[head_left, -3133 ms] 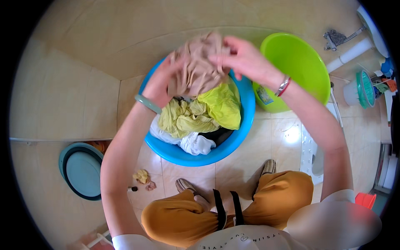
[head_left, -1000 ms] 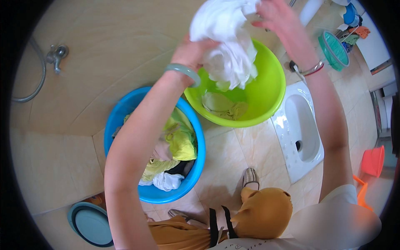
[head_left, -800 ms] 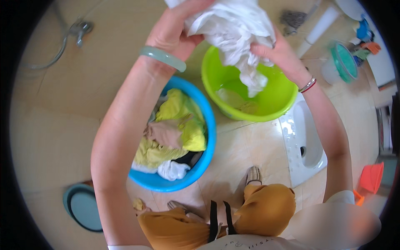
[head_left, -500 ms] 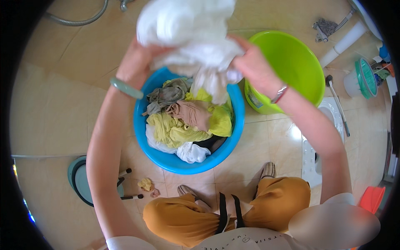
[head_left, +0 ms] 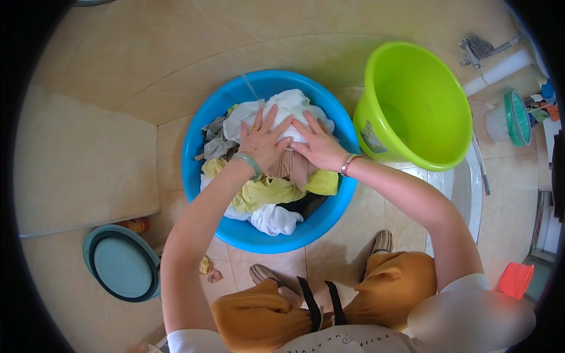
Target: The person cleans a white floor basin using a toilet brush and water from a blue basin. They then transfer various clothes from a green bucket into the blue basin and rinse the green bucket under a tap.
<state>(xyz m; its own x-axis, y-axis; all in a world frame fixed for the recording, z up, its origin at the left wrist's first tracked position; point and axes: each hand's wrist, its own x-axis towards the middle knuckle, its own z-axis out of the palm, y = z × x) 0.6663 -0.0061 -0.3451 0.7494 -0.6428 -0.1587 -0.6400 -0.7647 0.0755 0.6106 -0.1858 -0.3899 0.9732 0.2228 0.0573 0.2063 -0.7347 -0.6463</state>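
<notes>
White cloth (head_left: 291, 112) lies at the top of the heap in the blue basin (head_left: 197, 176), and both palms press flat on it: the left hand (head_left: 262, 141) and the right hand (head_left: 318, 147) have fingers spread, clasping nothing. Under them sit tan, yellow and grey garments, piled near the rim. Pushed off-centre, the heap could slide and spill a piece over the basin wall onto the tiled floor (head_left: 88, 153). Water, if any is in the basin, could splash onto the sandalled feet just below. The green tub (head_left: 450, 147) stands just beside, and a teal lid (head_left: 120, 265) lies well apart.
</notes>
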